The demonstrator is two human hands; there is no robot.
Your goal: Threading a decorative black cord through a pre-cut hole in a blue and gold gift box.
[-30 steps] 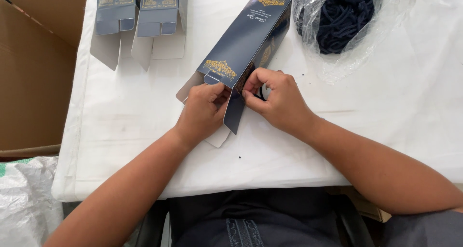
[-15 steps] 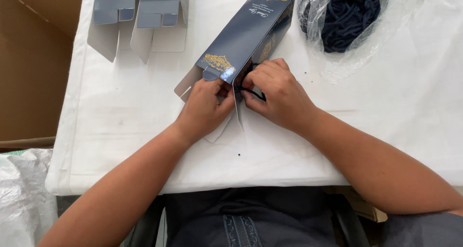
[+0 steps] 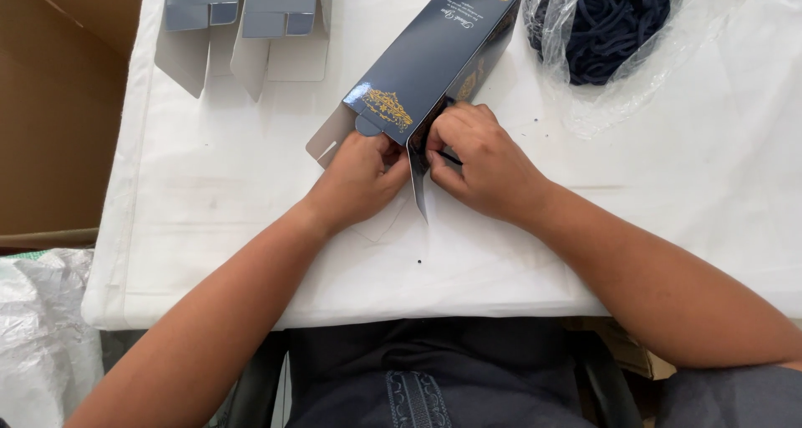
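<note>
A long dark blue carton (image 3: 434, 56) with gold ornament lies at a slant on the white table (image 3: 251, 227), its open end toward me. My left hand (image 3: 361, 177) grips the carton's near end flaps from the left. My right hand (image 3: 480, 161) pinches the flaps at the same open end from the right, fingers curled at the opening. A grey inner flap (image 3: 332, 136) sticks out to the left, and another narrow flap (image 3: 418, 198) points down between my hands.
Two more folded cartons (image 3: 242, 10) with open grey flaps lie at the back left. A clear plastic bag of dark blue cords (image 3: 614, 27) sits at the back right. A brown cardboard box (image 3: 58, 102) stands left of the table, a white plastic sack (image 3: 42, 336) below it.
Both hands have stayed at the carton's open end and pressed closer together on the flaps. The view has shifted slightly, so the carton sits higher in the picture.
</note>
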